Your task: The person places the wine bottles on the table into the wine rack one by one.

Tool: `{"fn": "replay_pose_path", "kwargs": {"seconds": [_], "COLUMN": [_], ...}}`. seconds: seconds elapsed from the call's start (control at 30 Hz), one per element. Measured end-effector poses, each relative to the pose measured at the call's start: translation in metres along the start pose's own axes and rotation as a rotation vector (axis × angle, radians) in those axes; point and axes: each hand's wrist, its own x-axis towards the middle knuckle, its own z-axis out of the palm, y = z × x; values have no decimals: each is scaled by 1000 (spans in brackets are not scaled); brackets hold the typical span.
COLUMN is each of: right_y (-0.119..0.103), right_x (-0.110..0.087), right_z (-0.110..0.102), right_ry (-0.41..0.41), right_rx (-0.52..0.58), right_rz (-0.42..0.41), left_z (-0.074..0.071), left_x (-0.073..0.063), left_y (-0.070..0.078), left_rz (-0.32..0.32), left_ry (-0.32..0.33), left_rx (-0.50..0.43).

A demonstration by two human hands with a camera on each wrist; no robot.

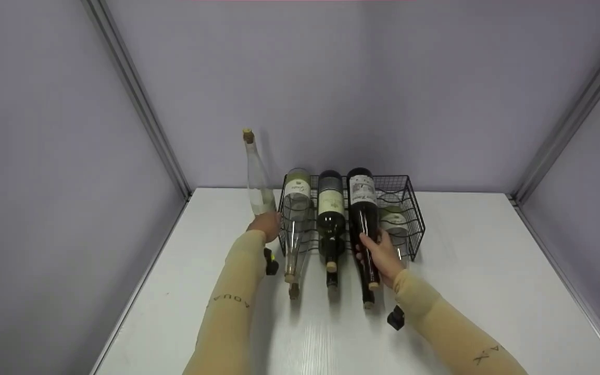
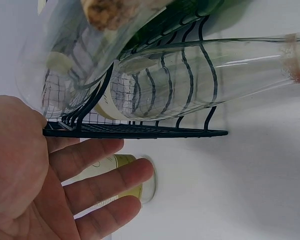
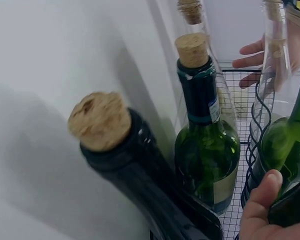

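Note:
A black wire rack (image 1: 391, 182) holds wine bottles lying in two layers, necks toward me. My right hand (image 1: 385, 255) grips the neck end of a dark wine bottle (image 1: 365, 213) with a white label, top layer; its thumb lies over the glass in the right wrist view. Beside the rack's left side is my left hand (image 1: 265, 226), its fingers (image 2: 107, 185) spread and fairly straight along the outside of the side rail (image 2: 140, 132). They hold nothing. Past that hand, a clear corked bottle (image 1: 257, 179) stands upright, its lower part partly hidden by the hand.
Left in the top layer lies a clear bottle (image 1: 298, 200), then a green bottle (image 1: 330, 208). Corked necks of lower bottles jut out beneath. Another clear bottle (image 1: 395, 221) lies low at right. The rack stands on a white table (image 1: 487, 260) near the back wall (image 1: 331, 78).

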Motion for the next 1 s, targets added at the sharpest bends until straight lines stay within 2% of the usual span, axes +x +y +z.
{"fn": "replay_pose_path", "kwargs": {"seconds": [0.2, 0.37, 0.43, 0.57, 0.67, 0.77, 0.87, 1.0], "right_y": [-3, -8, -9, -10, -13, -16, -19, -25], "right_x": [-1, -4, -6, -12, -19, -26, -31, -35], "right_z": [-7, -13, -16, -25, -34, -44, -56, -76], "right_ry": [-20, -26, -25, -39, -43, -12, 39, 167], "right_rx": [-121, -285, -346, -396, -465, -567, -630, -667], "right_rz": [-16, -38, -45, -49, -79, -141, -218, -361], "left_z": [-1, -1, -1, -2, -5, -10, -20, -45], "left_x": [-1, 0, -1, -3, -4, -4, -1, 5], "left_y": [2, 2, 1, 0, -1, -4, -9, -13], "left_rz": [-1, 21, 21, 22, 36, 62, 77, 61], "left_ry": [0, 13, 9, -1, -1, 8, 57, 218], "left_rx": [-2, 29, 23, -13, -23, -12, 9, 4]}}
